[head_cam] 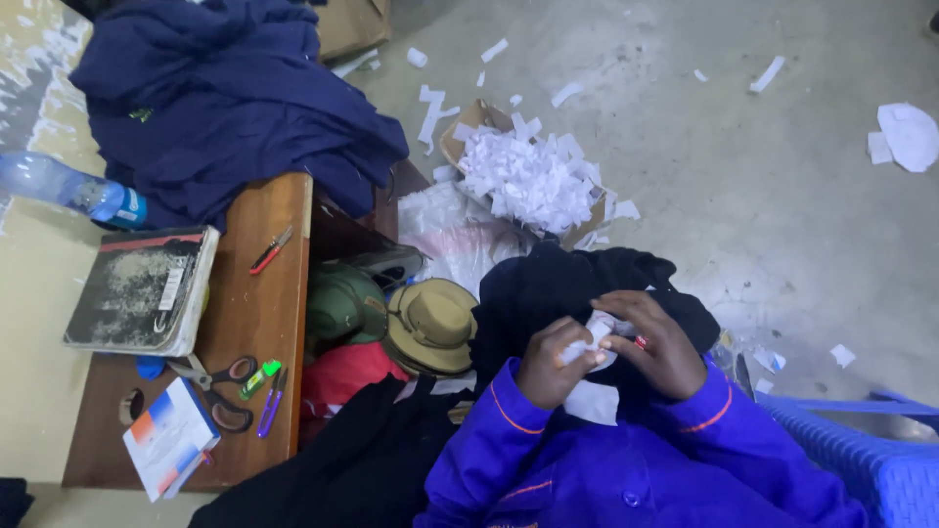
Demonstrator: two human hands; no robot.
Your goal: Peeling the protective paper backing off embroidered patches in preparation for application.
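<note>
My left hand and my right hand are together over my lap, both gripping a crumpled piece of white paper or cloth against a black garment. The white piece hangs down between my wrists. My sleeves are bright blue with orange trim.
A wooden bench on the left carries a worn notebook, scissors, small red snips, a green marker, a small box and dark blue garments. Hats, a cardboard box of white scraps, a plastic bottle and a blue chair surround me.
</note>
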